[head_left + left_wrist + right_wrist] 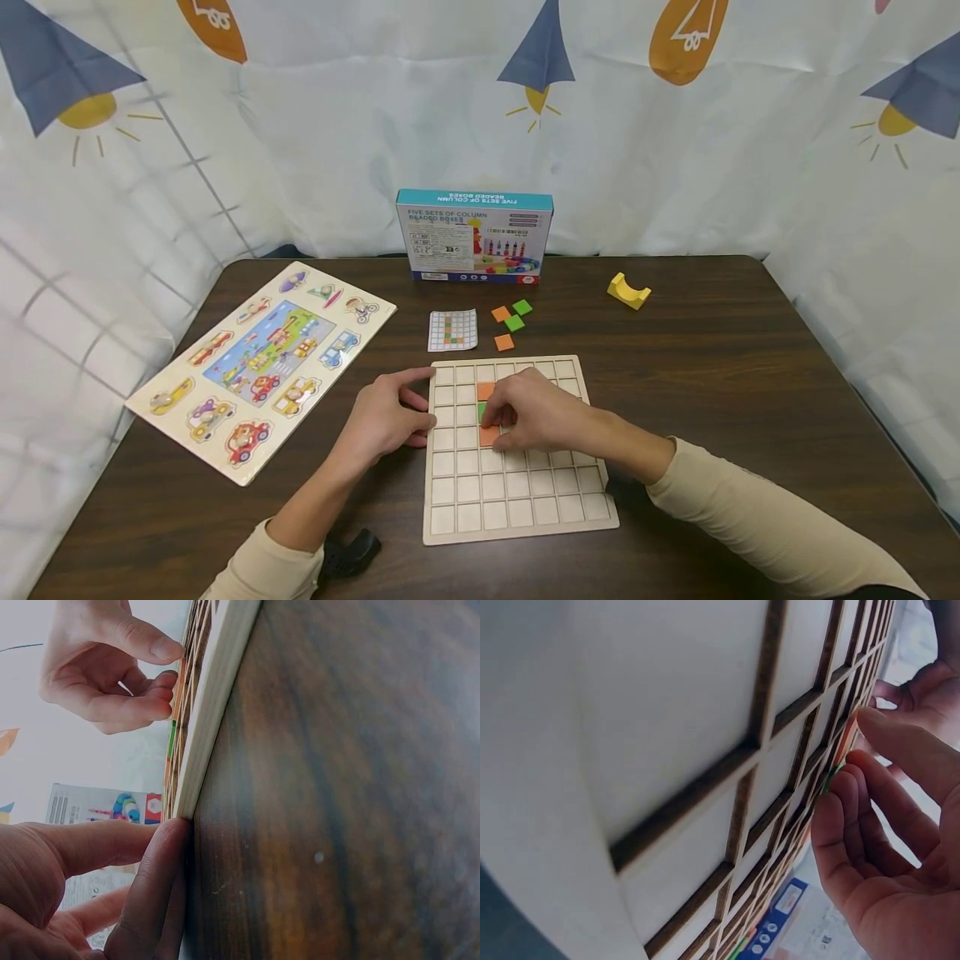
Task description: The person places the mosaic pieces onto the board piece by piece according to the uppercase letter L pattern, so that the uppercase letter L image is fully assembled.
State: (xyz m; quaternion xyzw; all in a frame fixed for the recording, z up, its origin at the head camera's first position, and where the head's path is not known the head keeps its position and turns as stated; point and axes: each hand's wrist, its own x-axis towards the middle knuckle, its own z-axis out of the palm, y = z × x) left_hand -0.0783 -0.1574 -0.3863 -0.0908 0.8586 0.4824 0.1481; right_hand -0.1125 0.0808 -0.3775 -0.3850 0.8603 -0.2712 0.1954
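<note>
right hand [536, 408] is leaning over the grid board [519, 485] from its r. edge, holding its fingers curled, thumb + fingertips pinching the lowest orange tile [490, 437] w/ just a narrow gap btwn them. that tile is sitting in col 3 from left, row 4 from top; can't tell if it's lying fully flat. a green tile [482, 412] is peeking out in the cell above, partly under the fingers, & the upper orange tile [486, 390] is lying one cell higher. left hand [386, 417] is resting loosely open, gripping nothing, fingertips touching the board's l. edge nr the top corner.

room-wise: counter [712, 375] is stretching wide btwn the board's r. edge & its own r. edge, w/ a yellow arch block [628, 293] sitting up nr the back. left is tighter: puzzle board [282, 423] is lying at an angle, its lower r. edge facing the left hand across a strip of wood. past the board's far edge, four loose tiles [513, 322] are lying beside a pattern card [452, 331], & a box [475, 237] is standing nr the counter's back edge. a black object [351, 555] is lying by the l. sleeve; can't tell what.
</note>
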